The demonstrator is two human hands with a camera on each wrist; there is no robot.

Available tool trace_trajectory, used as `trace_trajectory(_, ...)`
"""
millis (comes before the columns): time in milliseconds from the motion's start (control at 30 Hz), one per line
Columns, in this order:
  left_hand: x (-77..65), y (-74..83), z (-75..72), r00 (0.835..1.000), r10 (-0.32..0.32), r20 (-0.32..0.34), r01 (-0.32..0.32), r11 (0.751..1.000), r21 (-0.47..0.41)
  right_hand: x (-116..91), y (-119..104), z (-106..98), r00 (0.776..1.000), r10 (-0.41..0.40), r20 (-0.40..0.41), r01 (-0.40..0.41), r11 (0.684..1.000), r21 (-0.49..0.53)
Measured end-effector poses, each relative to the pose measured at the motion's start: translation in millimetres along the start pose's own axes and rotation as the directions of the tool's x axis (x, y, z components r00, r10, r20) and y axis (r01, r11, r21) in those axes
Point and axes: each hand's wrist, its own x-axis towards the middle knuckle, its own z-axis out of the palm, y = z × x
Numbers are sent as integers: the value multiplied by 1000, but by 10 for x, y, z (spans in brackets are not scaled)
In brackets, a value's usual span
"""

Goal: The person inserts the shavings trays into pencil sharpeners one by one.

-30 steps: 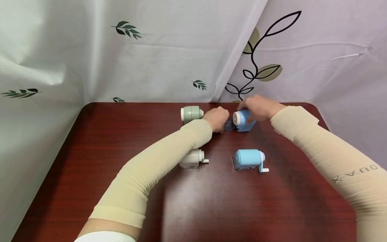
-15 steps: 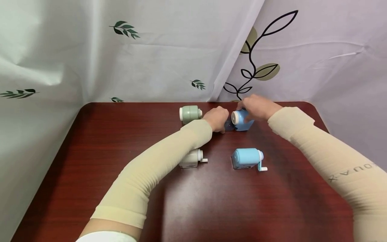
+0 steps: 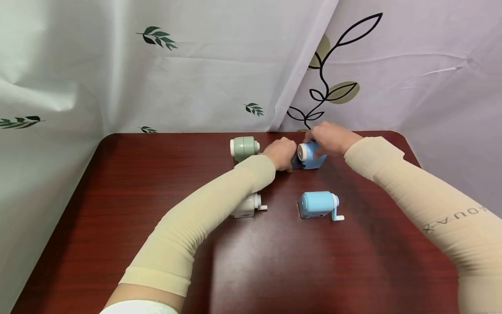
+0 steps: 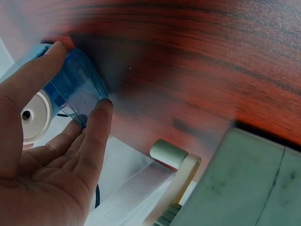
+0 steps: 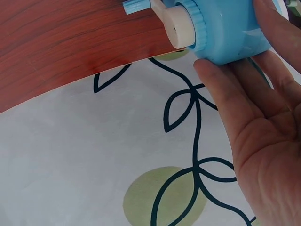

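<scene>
At the back right of the table, my right hand (image 3: 333, 137) grips a blue hand-crank pencil sharpener (image 3: 312, 158) from above and behind. In the right wrist view, its crank handle (image 5: 137, 5) points away from the palm, and the fingers curl round the sharpener's blue body (image 5: 230, 30). My left hand (image 3: 280, 153) pinches the sharpener's see-through blue shavings drawer (image 4: 82, 82) between thumb and fingers. That drawer sticks out from the body, beside the cream pencil-hole end (image 4: 36, 117). In the head view the left hand covers part of the drawer.
A green sharpener (image 3: 244, 147) stands just left of the left hand. A greyish-white sharpener (image 3: 246, 206) is partly covered by the left sleeve. Nearer the front stands a light-blue sharpener (image 3: 317, 204). A white patterned curtain (image 3: 204, 69) hangs behind the reddish-brown table (image 3: 274, 261).
The left hand and the blue sharpener have come slightly closer together, and less of the drawer shows between them. The head view has shifted a little. Both hands keep their hold.
</scene>
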Motion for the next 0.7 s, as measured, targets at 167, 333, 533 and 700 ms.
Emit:
trace_trajectory(167,18,6,19,1000,3,-12,-4,1000,-8,4,6,8,1000,-5,3,5,1000,-4)
trace_trajectory(333,34,1,35,1000,1,-13,-1,1000,-20,18,12,15,1000,-10,0,10,1000,-8)
trace_trajectory(533,45,5,31,1000,-10,11,10,1000,-22,11,16,13,1000,-20,-8,20,1000,-2)
trace_trajectory(700,60,15,22,999,-25,27,26,999,-25,9,21,8,1000,-18,-10,18,1000,4)
